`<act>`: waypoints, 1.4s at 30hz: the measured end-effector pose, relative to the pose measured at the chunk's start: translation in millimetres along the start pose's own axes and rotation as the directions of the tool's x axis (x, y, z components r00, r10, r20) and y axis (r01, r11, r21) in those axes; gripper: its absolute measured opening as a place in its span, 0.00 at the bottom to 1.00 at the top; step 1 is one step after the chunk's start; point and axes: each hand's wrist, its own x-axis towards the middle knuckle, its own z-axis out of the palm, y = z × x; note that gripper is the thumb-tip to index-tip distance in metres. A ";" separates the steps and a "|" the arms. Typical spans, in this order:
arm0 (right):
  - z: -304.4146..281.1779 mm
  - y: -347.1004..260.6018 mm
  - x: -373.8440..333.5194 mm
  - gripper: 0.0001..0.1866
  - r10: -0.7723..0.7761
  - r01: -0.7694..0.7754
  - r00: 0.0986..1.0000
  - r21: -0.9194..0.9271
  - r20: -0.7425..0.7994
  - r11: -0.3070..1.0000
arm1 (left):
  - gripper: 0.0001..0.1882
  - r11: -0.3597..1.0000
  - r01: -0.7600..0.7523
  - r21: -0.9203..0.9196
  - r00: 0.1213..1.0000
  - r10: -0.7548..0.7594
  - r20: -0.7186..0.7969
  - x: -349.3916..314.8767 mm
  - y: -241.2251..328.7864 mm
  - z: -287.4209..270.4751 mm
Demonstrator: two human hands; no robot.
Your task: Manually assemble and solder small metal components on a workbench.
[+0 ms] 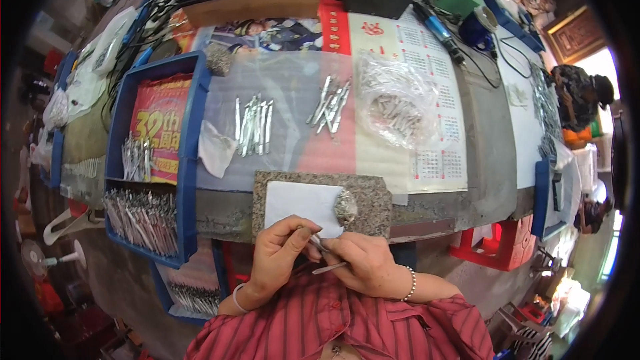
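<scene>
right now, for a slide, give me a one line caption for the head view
Left hand and right hand hold slender silvery metalwork before a speckled slab, blue tray at left.

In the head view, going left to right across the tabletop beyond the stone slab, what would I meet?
Blue tray → white scrap → first bunch of metal strips → second bunch of metal strips → clear plastic bag.

Evenly lit middle, glare far right, dark fisheye-bent edges
</scene>
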 end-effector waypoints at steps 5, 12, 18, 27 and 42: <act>-2.9 0.7 -1.6 0.14 0.044 -0.045 0.999 0.028 0.030 0.999 | 0.10 0.997 -0.037 0.072 0.999 0.037 0.012 1.1 2.1 2.5; -7.5 2.3 -6.3 0.13 0.068 -0.069 0.997 0.026 0.038 0.997 | 0.07 0.999 0.011 0.040 0.999 -0.012 0.034 3.1 -0.7 4.8; -23.6 12.1 -0.6 0.11 0.135 -0.136 0.990 0.040 0.036 0.990 | 0.06 0.995 0.101 0.004 0.991 -0.101 0.089 6.2 -8.6 -0.7; -32.2 68.9 30.9 0.09 0.313 -0.333 0.943 -0.261 -0.115 0.906 | 0.05 0.999 0.029 -0.046 0.998 -0.027 0.051 8.9 -8.3 -9.8; -36.5 62.5 71.3 0.07 0.241 0.072 0.884 -0.626 0.401 0.776 | 0.05 0.997 0.035 -0.066 0.998 -0.032 0.047 10.1 -9.2 -20.2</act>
